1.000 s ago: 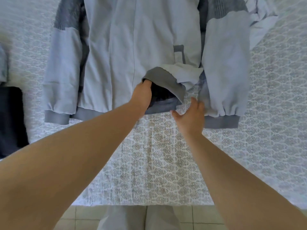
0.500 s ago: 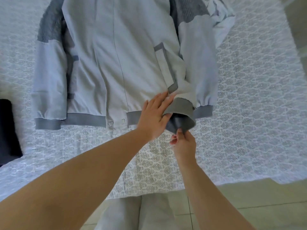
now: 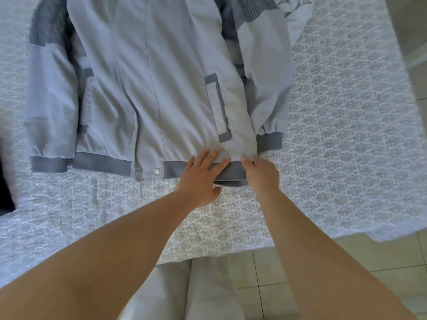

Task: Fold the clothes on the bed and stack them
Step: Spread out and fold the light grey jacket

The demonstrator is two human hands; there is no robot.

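A light blue-grey jacket [image 3: 152, 84] with darker grey shoulders, cuffs and hem band lies spread front-up on the bed [image 3: 346, 139], both sleeves down along its sides. My left hand [image 3: 203, 176] lies flat with straight fingers on the grey hem band [image 3: 228, 174] at the jacket's lower right. Just to its right, my right hand [image 3: 261, 174] has its fingers curled on the hem's right corner and pinches the fabric there.
A dark garment [image 3: 4, 181] lies at the bed's left edge. Another pale garment [image 3: 298, 17] sits crumpled past the jacket's right shoulder. The patterned bedspread ends at a tiled floor [image 3: 323, 266] near me and on the right.
The turned-up lower right corner of the jacket has been pulled down and laid flat. My left hand went from inside the fold to flat on the hem; my right hand moved up onto the corner.
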